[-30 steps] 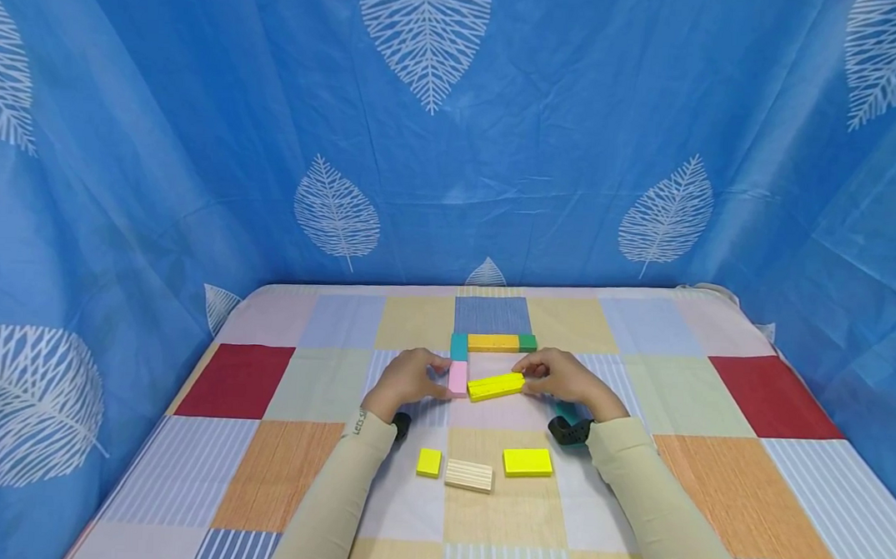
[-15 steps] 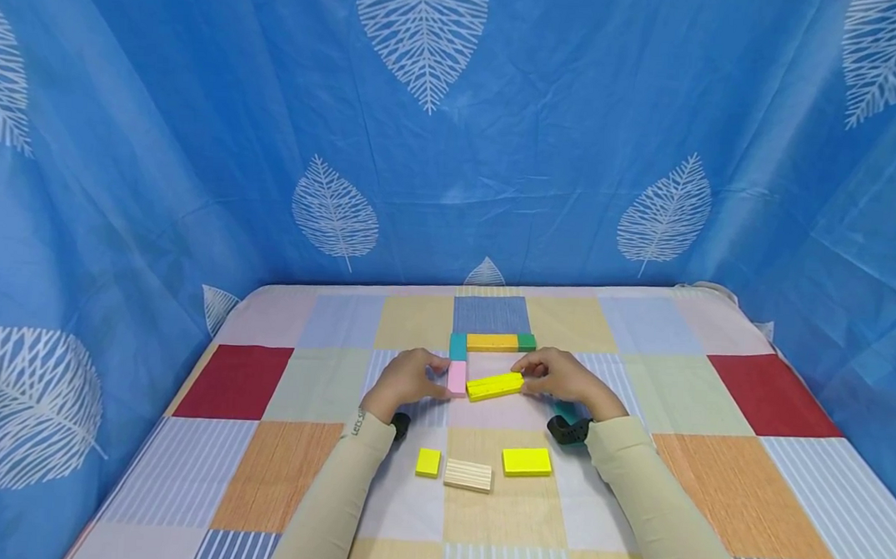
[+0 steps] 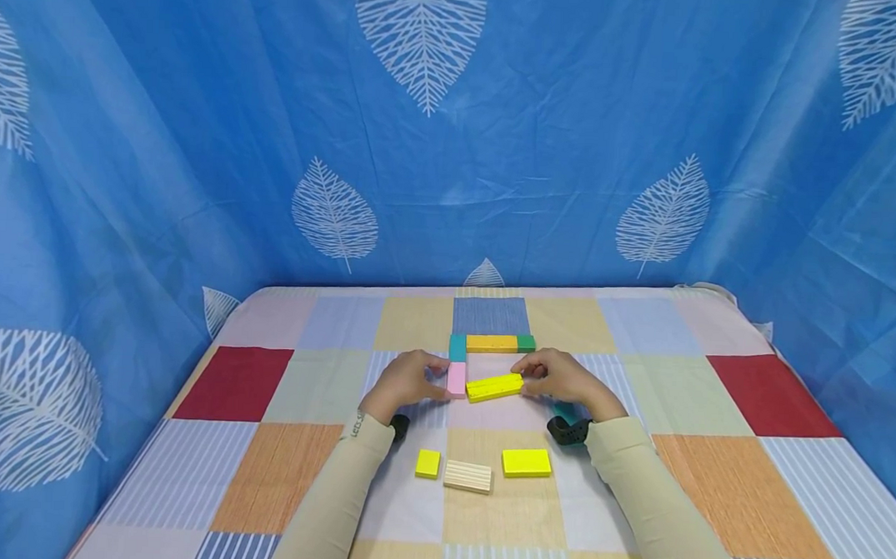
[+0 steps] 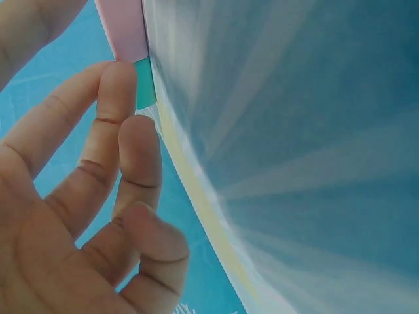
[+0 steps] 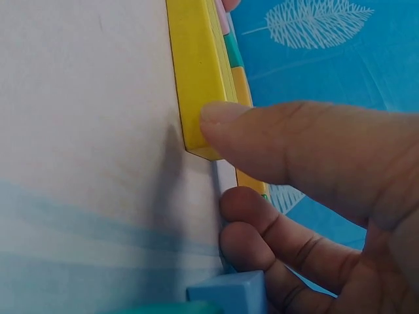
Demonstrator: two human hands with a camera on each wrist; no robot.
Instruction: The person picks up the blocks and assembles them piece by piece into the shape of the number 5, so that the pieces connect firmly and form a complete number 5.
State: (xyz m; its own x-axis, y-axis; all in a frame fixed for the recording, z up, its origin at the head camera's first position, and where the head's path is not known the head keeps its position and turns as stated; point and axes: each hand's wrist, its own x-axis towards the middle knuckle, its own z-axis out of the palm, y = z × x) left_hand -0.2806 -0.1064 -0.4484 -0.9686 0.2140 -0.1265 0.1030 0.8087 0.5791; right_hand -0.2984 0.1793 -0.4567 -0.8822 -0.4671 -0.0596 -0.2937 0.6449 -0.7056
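Note:
In the head view my left hand (image 3: 406,380) holds a pink block (image 3: 456,380) by its left side, index fingertip near the far corner and thumb near the front one. The left wrist view shows the curled fingers, with a fingertip right at the pink block's (image 4: 126,29) end. My right hand (image 3: 564,379) grips the right end of a long yellow block (image 3: 495,387) with a grooved top. In the right wrist view its thumb presses the yellow block's (image 5: 196,72) side; the opposite grip is hidden. The yellow block lies slanted, its left end close to the pink one.
Beyond the pink block, a teal block (image 3: 457,347), an orange block (image 3: 493,343) and a green block (image 3: 526,344) form a corner. In front lie a small yellow block (image 3: 428,463), a ridged wooden block (image 3: 468,475) and a yellow block (image 3: 526,462). A blue block (image 5: 229,291) sits below the right hand.

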